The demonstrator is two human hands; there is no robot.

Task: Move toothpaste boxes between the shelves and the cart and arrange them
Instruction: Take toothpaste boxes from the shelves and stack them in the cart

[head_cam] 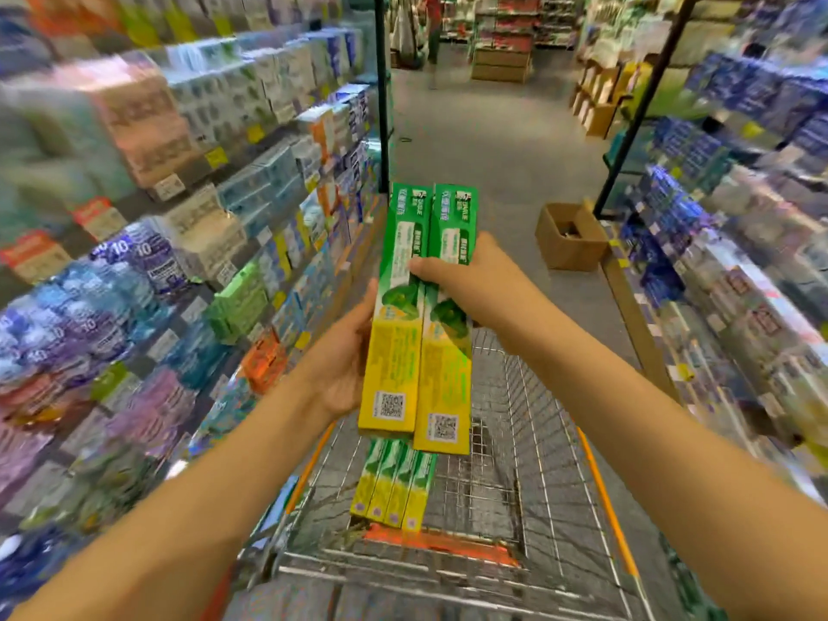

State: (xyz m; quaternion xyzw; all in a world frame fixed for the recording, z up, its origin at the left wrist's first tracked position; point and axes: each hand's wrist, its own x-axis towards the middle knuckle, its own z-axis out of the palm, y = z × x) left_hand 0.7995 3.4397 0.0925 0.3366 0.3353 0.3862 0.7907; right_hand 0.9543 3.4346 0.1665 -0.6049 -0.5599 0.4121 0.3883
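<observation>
Two green-and-yellow toothpaste boxes (421, 316) are held side by side above the wire cart (537, 441). My left hand (345, 360) grips their left edge near the yellow lower half. My right hand (466, 280) holds them from the right, with its thumb pressed across their green fronts. Several more boxes of the same kind (394, 486) lie side by side in the cart basket below. The shelves on the left (179, 217) are packed with boxed goods and look blurred.
More stocked shelves (739, 217) line the right side. An open cardboard box (569, 237) sits on the aisle floor ahead of the cart. A black post (381, 91) ends the left shelving. A person (432, 33) stands far down the aisle.
</observation>
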